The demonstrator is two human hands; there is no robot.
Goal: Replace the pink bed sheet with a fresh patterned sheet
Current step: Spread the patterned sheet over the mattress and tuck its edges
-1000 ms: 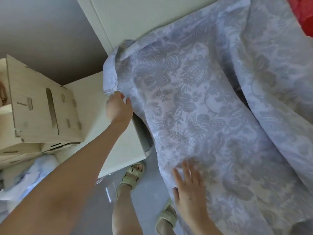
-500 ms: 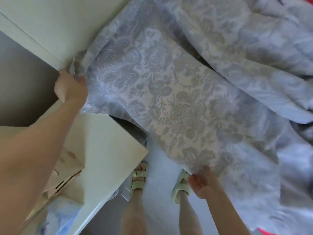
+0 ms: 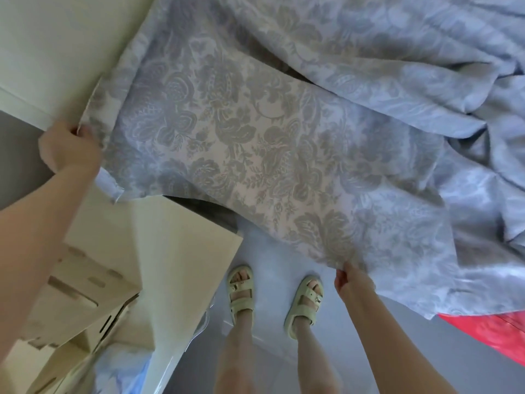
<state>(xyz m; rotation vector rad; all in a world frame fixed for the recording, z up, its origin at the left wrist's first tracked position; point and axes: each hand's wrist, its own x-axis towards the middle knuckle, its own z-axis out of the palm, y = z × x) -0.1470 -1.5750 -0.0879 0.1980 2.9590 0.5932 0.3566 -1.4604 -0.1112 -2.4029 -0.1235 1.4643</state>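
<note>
Now both arms reach out, left hand and right hand fingers gripping the patterned sheet edge.

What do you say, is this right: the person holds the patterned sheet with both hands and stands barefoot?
Not barefoot: the head view shows pale green sandals on both feet. The rest holds: the left hand and the right hand both grip the edge of the patterned sheet.
</note>
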